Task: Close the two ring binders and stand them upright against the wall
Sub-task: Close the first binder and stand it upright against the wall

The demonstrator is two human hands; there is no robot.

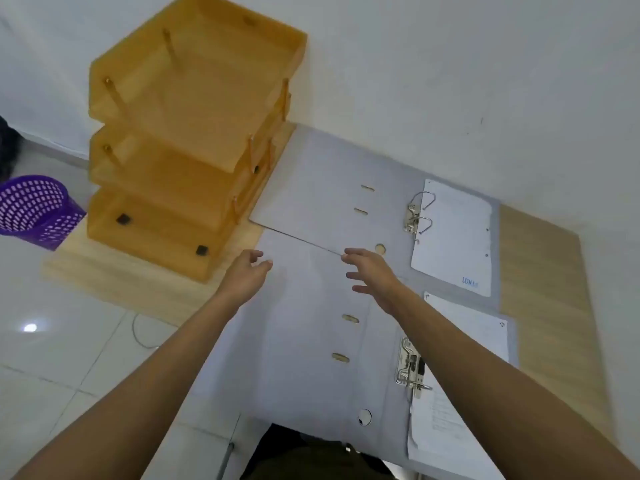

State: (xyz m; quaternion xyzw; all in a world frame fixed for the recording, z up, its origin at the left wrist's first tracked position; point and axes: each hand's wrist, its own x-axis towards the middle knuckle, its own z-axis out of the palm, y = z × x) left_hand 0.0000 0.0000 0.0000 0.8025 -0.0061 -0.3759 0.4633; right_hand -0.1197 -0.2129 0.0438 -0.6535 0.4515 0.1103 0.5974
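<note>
Two grey ring binders lie open and flat on the wooden desk. The far binder (322,188) reaches the white wall (450,81); its metal rings (419,216) stand beside a white sheet. The near binder (298,341) lies towards me, its far edge tucked under the far one, with its ring mechanism (412,368) and papers at the right. My left hand (247,275) hovers over the near binder's far left part, fingers apart. Just below the far binder's front edge, my right hand (372,275) also holds nothing, its fingers spread.
A stack of three orange letter trays (187,140) stands at the desk's left, touching the far binder's left cover. A purple mesh bin (34,209) sits on the tiled floor to the left. Bare desk (547,271) shows right of the binders.
</note>
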